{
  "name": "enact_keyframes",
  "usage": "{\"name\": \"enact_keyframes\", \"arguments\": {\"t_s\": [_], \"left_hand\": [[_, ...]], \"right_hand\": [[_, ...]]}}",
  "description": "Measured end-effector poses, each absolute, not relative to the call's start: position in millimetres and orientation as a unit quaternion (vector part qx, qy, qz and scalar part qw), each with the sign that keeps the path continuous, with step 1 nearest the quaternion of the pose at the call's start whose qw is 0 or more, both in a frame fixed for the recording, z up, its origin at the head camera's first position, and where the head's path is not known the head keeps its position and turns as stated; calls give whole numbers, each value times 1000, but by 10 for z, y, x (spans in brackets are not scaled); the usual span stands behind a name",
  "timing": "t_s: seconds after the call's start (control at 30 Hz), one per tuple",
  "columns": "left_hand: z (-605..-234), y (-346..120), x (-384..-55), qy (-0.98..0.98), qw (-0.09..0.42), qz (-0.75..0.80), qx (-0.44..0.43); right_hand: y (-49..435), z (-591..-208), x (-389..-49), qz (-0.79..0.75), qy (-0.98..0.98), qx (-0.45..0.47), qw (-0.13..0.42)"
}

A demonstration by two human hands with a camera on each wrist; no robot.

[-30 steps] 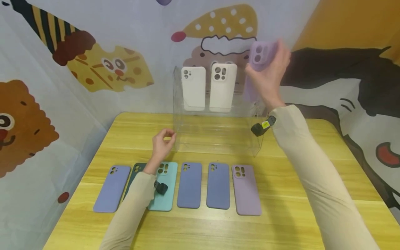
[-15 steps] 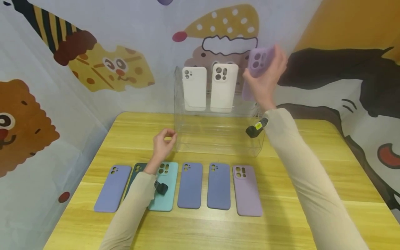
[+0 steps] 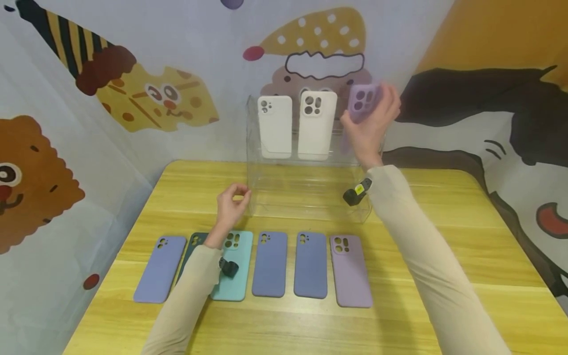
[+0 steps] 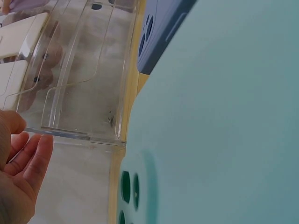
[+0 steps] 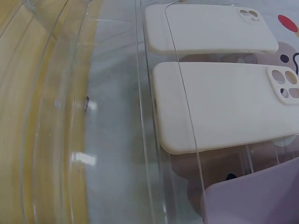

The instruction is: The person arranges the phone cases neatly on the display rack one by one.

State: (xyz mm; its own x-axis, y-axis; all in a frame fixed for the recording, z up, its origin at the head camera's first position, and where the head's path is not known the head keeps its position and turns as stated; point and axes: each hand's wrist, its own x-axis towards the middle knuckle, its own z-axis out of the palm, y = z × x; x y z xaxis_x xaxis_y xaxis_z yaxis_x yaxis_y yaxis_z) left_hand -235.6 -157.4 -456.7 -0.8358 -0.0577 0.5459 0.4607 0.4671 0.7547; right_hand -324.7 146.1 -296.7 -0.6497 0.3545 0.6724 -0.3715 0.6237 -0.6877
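My right hand point(image 3: 370, 125) grips a light purple phone case point(image 3: 361, 101) by its sides at the upper right of a clear acrylic display stand point(image 3: 306, 190). In the right wrist view the bottom end of this purple case point(image 5: 257, 198) is close to the upper tier's front lip; I cannot tell whether it touches. Two white phone cases, the left one point(image 3: 275, 128) and the middle one point(image 3: 317, 125), lean upright on that tier. My left hand point(image 3: 230, 204) holds the stand's left side panel between thumb and fingers, as the left wrist view point(image 4: 21, 161) shows.
Several phone cases lie in a row on the wooden table point(image 3: 288, 328): light violet point(image 3: 159, 268), dark green point(image 3: 197, 241) partly under my left arm, turquoise point(image 3: 237, 283), two blue-grey point(image 3: 269, 266), mauve point(image 3: 351, 273). A cartoon-print cloth point(image 3: 222, 29) hangs behind.
My right hand has lowered the purple case and brought it slightly left, toward the stand's upper tier. The left hand keeps its place at the side panel.
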Motion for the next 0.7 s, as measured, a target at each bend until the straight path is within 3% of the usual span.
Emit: {"name": "enact_keyframes", "arguments": {"t_s": [0.7], "left_hand": [[-4548,-1570,-2347,-825,246,-497,-111]], "right_hand": [[1408,-3127,-3253,404,-803,-12,438]]}}
